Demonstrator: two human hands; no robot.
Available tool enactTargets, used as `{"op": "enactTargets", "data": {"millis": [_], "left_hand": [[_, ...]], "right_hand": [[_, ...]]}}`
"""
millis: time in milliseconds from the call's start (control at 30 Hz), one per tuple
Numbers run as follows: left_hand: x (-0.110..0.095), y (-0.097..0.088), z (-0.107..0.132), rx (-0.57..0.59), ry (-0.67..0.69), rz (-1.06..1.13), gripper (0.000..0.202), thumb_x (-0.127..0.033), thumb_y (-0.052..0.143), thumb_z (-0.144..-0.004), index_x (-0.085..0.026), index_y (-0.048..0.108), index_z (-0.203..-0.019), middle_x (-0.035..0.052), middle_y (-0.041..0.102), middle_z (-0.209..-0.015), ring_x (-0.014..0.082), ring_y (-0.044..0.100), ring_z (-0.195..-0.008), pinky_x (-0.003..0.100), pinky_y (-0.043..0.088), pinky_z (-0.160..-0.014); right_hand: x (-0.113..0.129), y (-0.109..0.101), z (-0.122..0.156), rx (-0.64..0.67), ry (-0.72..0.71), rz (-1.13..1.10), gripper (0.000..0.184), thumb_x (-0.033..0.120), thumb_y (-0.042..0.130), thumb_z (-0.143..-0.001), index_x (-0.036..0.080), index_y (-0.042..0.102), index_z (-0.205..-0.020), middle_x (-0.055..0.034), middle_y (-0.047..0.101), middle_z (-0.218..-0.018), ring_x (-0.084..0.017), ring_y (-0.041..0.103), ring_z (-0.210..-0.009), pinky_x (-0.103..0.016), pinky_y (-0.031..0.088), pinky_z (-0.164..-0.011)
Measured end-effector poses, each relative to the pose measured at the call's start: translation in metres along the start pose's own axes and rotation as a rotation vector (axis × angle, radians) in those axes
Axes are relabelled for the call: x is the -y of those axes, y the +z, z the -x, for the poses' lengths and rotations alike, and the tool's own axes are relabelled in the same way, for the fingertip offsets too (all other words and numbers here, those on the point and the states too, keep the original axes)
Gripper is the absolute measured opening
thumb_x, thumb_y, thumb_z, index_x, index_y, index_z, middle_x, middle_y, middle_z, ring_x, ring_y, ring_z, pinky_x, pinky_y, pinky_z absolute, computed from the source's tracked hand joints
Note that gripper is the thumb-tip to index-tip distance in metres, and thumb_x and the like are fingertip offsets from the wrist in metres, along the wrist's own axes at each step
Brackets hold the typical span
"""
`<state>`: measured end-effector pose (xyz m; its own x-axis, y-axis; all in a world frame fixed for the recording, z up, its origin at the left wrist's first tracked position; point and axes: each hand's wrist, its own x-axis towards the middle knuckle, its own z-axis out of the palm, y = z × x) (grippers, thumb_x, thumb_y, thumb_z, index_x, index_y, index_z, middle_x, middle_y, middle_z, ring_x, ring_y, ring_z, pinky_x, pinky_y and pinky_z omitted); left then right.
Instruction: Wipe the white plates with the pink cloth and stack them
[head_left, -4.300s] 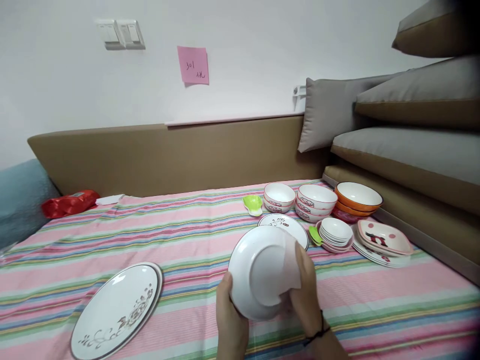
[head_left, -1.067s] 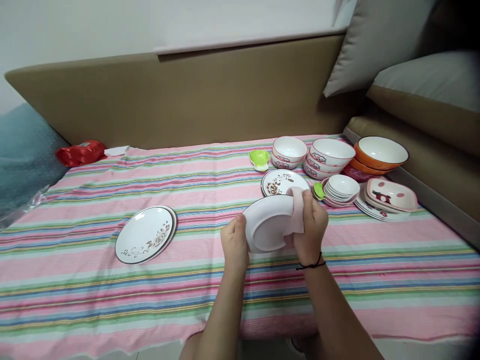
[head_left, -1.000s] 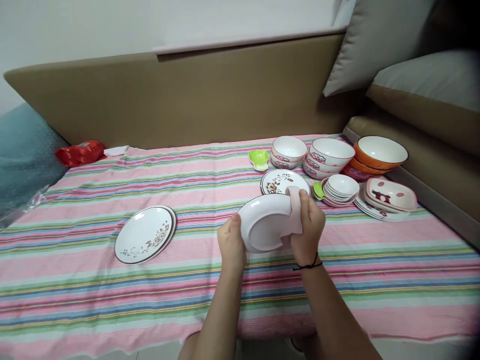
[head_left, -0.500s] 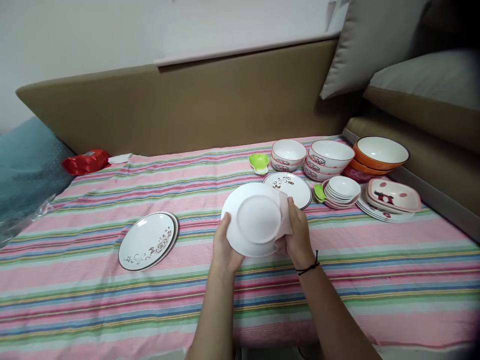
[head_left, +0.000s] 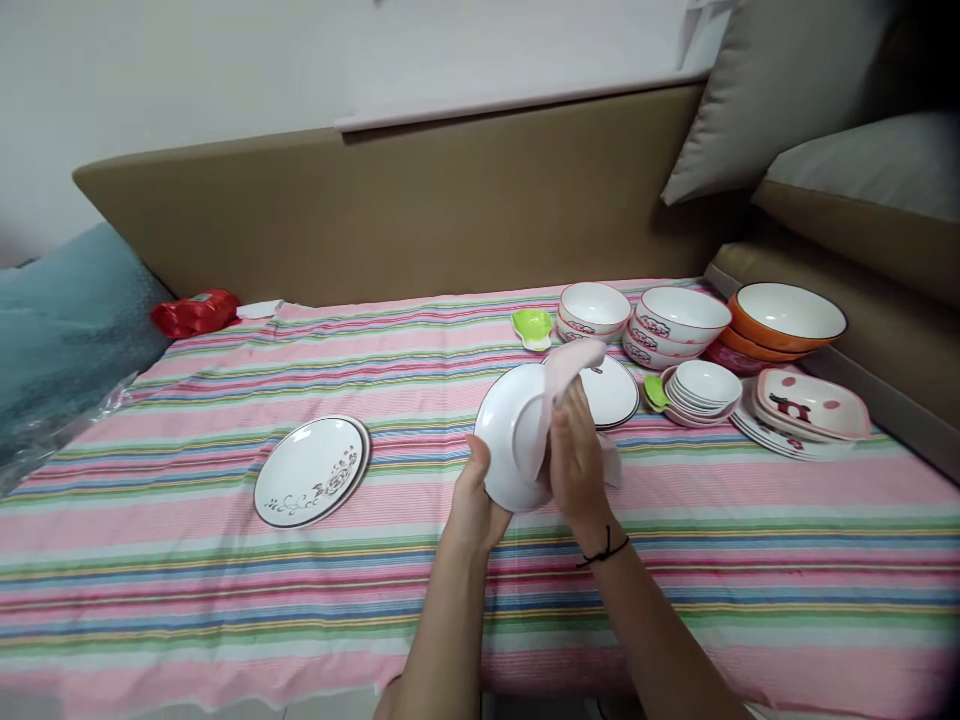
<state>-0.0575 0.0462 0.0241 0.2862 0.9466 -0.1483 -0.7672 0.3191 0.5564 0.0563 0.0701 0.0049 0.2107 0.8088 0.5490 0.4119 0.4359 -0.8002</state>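
My left hand (head_left: 480,495) grips the lower left rim of a white plate (head_left: 504,425), thumb over the edge. The plate is tilted, with its underside and foot ring towards me. My right hand (head_left: 577,460) presses a thin, pale pink tissue or cloth (head_left: 559,375) against the plate's right side. The cloth's top flops over above the fingers, and another end hangs behind the hand. Just beyond the hands lies a dark-rimmed patterned plate (head_left: 616,395), partly covered by them. To the left, another floral plate (head_left: 304,470) rests on a second one.
At the right stand stacked white bowls (head_left: 679,315), orange bowls (head_left: 795,315), small white bowls (head_left: 705,385) and pink rectangular dishes (head_left: 817,400) on plates. A green leaf-shaped dish (head_left: 532,326) sits behind. A red package (head_left: 196,313) lies far left on the striped cloth (head_left: 420,600).
My right hand has turned and moved inward over the plate's underside, carrying the pink cloth, which has lifted and folded. The plate has tipped more edge-on. The whole view has shifted slightly.
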Motion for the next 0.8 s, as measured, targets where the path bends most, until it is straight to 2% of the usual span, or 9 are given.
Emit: {"op": "enactTargets", "data": {"millis": [67,133,167,233,300,433,567,700,800], "left_hand": [[0.0,-0.001,-0.001,-0.015,0.004,0.021,0.066,-0.061,0.052,-0.082,-0.013,0.058,-0.128,0.0136,0.066,-0.121,0.0307,0.046,-0.13,0.041,0.034,-0.111],[-0.001,-0.002,-0.002,-0.025,0.019,0.055,0.064,-0.06,0.048,-0.084,-0.014,0.058,-0.127,0.0133,0.066,-0.121,0.0294,0.046,-0.13,0.04,0.034,-0.111],[-0.002,-0.003,-0.002,-0.028,0.024,0.068,0.064,-0.06,0.047,-0.086,-0.014,0.057,-0.128,0.0133,0.066,-0.121,0.029,0.046,-0.13,0.039,0.034,-0.111],[-0.003,-0.004,-0.002,-0.029,0.011,0.076,0.063,-0.058,0.046,-0.087,-0.013,0.055,-0.13,0.0138,0.065,-0.122,0.0287,0.046,-0.13,0.039,0.033,-0.112],[-0.002,-0.005,-0.002,-0.019,-0.016,0.069,0.063,-0.056,0.048,-0.087,-0.012,0.054,-0.132,0.0144,0.065,-0.122,0.029,0.046,-0.13,0.039,0.033,-0.112],[0.002,-0.004,-0.001,0.016,-0.057,0.042,0.062,-0.055,0.052,-0.086,-0.01,0.057,-0.129,0.0154,0.066,-0.121,0.03,0.046,-0.13,0.04,0.033,-0.112],[0.006,-0.003,0.0,0.026,-0.09,0.011,0.057,-0.051,0.054,-0.086,-0.007,0.062,-0.122,0.0161,0.067,-0.119,0.0297,0.046,-0.13,0.038,0.033,-0.112],[0.005,-0.001,-0.001,-0.018,-0.097,0.064,0.057,-0.05,0.048,-0.089,-0.008,0.059,-0.126,0.0159,0.067,-0.118,0.028,0.049,-0.127,0.036,0.035,-0.111],[-0.001,-0.001,-0.001,-0.062,-0.039,0.144,0.061,-0.055,0.039,-0.091,-0.012,0.054,-0.133,0.0137,0.066,-0.122,0.0262,0.05,-0.127,0.037,0.035,-0.11]], "right_hand": [[0.004,0.0,0.001,0.137,-0.175,0.063,0.047,0.036,0.028,-0.099,0.023,0.037,-0.144,-0.0066,0.04,-0.148,-0.025,0.019,-0.144,-0.055,0.013,-0.116],[0.009,-0.003,-0.001,0.244,-0.271,0.076,0.042,0.03,0.029,-0.099,0.026,0.045,-0.138,-0.004,0.05,-0.141,-0.025,0.028,-0.14,-0.056,0.013,-0.116],[0.011,-0.004,-0.002,0.261,-0.291,0.074,0.04,0.028,0.03,-0.099,0.027,0.052,-0.132,-0.0034,0.055,-0.135,-0.024,0.036,-0.136,-0.055,0.018,-0.115],[0.015,-0.007,-0.005,0.19,-0.285,0.095,0.033,0.027,0.037,-0.096,0.026,0.059,-0.121,-0.0055,0.061,-0.124,-0.024,0.048,-0.124,-0.051,0.032,-0.108],[0.016,-0.008,-0.006,0.07,-0.253,0.181,0.029,0.028,0.044,-0.093,0.023,0.06,-0.117,-0.0099,0.058,-0.123,-0.027,0.05,-0.118,-0.05,0.039,-0.1],[0.011,-0.007,-0.005,0.021,-0.211,0.341,0.041,0.037,0.042,-0.091,0.019,0.049,-0.127,-0.0164,0.041,-0.14,-0.034,0.036,-0.131,-0.059,0.031,-0.103],[0.009,-0.005,-0.004,0.014,-0.191,0.423,0.054,0.047,0.042,-0.089,0.018,0.04,-0.135,-0.0185,0.041,-0.142,-0.037,0.03,-0.136,-0.065,0.022,-0.105],[0.021,-0.005,-0.003,0.167,-0.3,0.475,0.042,0.039,0.041,-0.092,0.024,0.049,-0.131,-0.0086,0.04,-0.147,-0.036,0.019,-0.141,-0.067,0.009,-0.108],[0.031,-0.005,0.0,0.336,-0.46,0.449,0.037,0.029,0.04,-0.093,0.03,0.053,-0.129,0.0007,0.047,-0.143,-0.028,0.022,-0.142,-0.058,0.01,-0.114]]}}
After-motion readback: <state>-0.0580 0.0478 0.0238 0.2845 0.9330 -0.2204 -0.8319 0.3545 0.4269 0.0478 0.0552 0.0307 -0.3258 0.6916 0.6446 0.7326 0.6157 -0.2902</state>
